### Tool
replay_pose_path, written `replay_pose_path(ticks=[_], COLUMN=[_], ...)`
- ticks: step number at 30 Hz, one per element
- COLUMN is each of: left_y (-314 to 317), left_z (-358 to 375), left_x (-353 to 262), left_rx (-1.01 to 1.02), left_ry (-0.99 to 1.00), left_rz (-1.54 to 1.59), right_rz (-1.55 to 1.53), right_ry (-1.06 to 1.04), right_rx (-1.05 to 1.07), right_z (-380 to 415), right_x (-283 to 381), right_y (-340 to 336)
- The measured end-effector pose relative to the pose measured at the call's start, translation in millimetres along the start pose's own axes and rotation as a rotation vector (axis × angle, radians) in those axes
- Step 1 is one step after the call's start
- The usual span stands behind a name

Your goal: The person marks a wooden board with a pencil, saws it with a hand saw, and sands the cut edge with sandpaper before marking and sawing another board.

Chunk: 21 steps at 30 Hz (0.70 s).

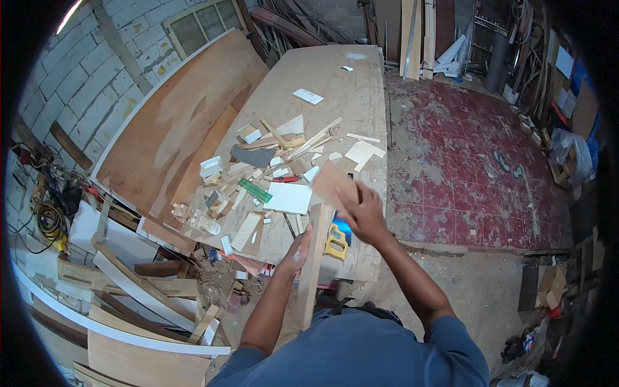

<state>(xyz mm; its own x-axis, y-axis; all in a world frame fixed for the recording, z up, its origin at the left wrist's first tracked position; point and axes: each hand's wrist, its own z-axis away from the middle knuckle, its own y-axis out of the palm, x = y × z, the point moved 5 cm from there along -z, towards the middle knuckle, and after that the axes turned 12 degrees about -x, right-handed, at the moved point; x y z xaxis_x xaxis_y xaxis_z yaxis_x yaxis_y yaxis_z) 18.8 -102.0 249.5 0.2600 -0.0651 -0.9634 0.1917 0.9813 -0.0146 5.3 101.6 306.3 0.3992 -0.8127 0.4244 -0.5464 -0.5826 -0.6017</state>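
My left hand (297,248) grips the side of a long narrow wooden plank (313,258) that stands on edge in front of me, running from my waist toward the workbench (335,90). My right hand (361,209) holds a thin flat piece of brown board (332,180) just above the plank's far end. Beneath my right hand lies a handsaw with a yellow and blue handle (336,240) on the bench's near edge.
The workbench is strewn with several wood offcuts, a white panel (289,197), a green strip (255,191) and a white block (308,96). A large plywood sheet (180,116) leans at the left. Boards pile at lower left; red floor (464,155) lies to the right.
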Motion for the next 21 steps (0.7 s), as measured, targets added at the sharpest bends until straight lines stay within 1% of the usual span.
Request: replay_pose_path(ticks=[1, 2, 3, 5, 6, 7, 8, 9, 10, 12, 13, 14, 15, 16, 17, 18, 19, 20, 21], left_y=[-6, -11, -7, -5, -1, 2, 2, 1, -2, -9, -13, -19, -17, -7, -7, -11, -14, -15, -4], left_z=[-4, -12, -10, -6, 0, 5, 9, 9, 4, 1, -8, -22, -32, -24, -18, -14, -25, -35, -26], left_x=[7, 24, 25, 25, 19, 16, 9, 3, -1, 0, 10, 30, 51, 43, 46, 59, 83, 103, 74], left_rx=[0.002, 0.109, 0.217, 0.226, 0.232, 0.229, 0.214, 0.198, 0.192, 0.234, 0.383, 0.386, 0.557, 0.728, 0.481, 0.513, 0.482, 0.448, 0.312], left_ry=[0.004, -0.119, -0.249, -0.241, -0.231, -0.235, -0.181, -0.118, -0.103, -0.123, -0.174, -0.177, -0.238, -0.298, -0.232, -0.366, -0.390, -0.414, -0.257], left_rz=[-0.001, 0.137, 0.276, 0.257, 0.242, 0.246, 0.229, 0.212, 0.216, 0.471, 0.597, 0.597, 0.606, 0.608, 0.525, 0.571, 0.512, 0.455, 0.433], right_rz=[0.030, 0.033, 0.038, 0.065, 0.066, 0.106, 0.144, 0.036, 0.034, -0.148, -0.249, -0.305, -0.351, -0.396, -0.418, -0.441, -0.481, -0.480, -0.479], right_ry=[0.055, 0.052, -0.023, -0.192, -0.192, -0.066, 0.060, 0.200, 0.185, 0.250, 0.302, 0.286, 0.241, 0.195, 0.222, 0.250, 0.313, 0.314, 0.353], right_rx=[0.006, -0.003, -0.046, -0.109, -0.106, -0.057, -0.007, -0.024, -0.029, -0.184, -0.160, -0.133, -0.092, -0.054, -0.053, -0.049, -0.018, -0.016, 0.026], right_z=[-3, -6, -1, 1, 0, 1, 5, 2, -2, 6, 9, 21, 30, 34, 43, 46, 47, 47, 47], right_x=[-1, 7, 19, 22, 5, -23, -40, -43, -39, -30, -20, -21, -15, 0, 13, 29, 31, 28, 22], right_y=[-7, -12, -18, -24, -19, -7, 1, -11, -12, -19, -16, 2, 15, 22, 27, 27, 32, 34, 41])
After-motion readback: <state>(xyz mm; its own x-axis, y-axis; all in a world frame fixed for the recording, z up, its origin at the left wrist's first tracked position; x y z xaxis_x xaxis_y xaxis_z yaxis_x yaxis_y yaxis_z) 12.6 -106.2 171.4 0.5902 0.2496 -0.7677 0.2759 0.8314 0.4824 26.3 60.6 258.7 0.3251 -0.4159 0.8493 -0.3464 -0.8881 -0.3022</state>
